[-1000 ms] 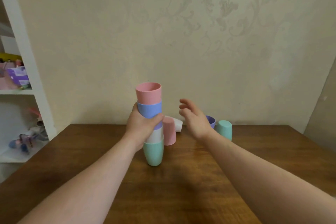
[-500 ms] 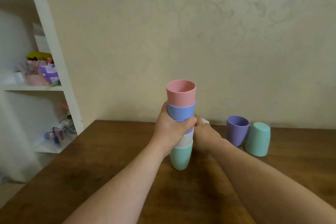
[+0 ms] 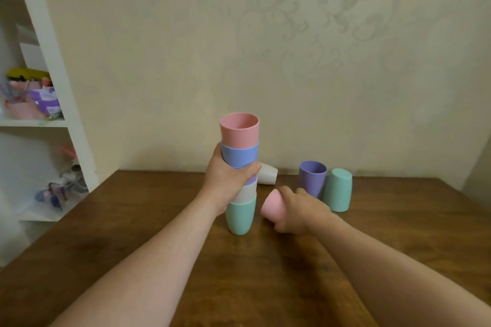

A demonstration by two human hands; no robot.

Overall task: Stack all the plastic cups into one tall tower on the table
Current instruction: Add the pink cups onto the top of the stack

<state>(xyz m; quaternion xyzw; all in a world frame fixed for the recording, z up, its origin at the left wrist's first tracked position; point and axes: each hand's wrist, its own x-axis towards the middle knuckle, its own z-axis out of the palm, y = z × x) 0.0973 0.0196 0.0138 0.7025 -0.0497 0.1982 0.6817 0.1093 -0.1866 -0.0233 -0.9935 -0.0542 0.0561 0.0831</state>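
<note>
A tower of nested cups stands on the wooden table: green at the bottom, then white, purple, blue, and pink on top. My left hand is wrapped around its middle. My right hand grips a loose pink cup, tilted with its base pointing up-left, just right of the tower's foot. A white cup lies on its side behind the tower. Farther right, a purple cup stands upright beside a green cup that is upside down.
The wall runs along the table's far edge. A white shelf unit with cluttered items stands left of the table.
My right hand reached behind the tower, took the pink cup and drew it forward to the right of the tower's base. My left hand kept its grip on the tower.
</note>
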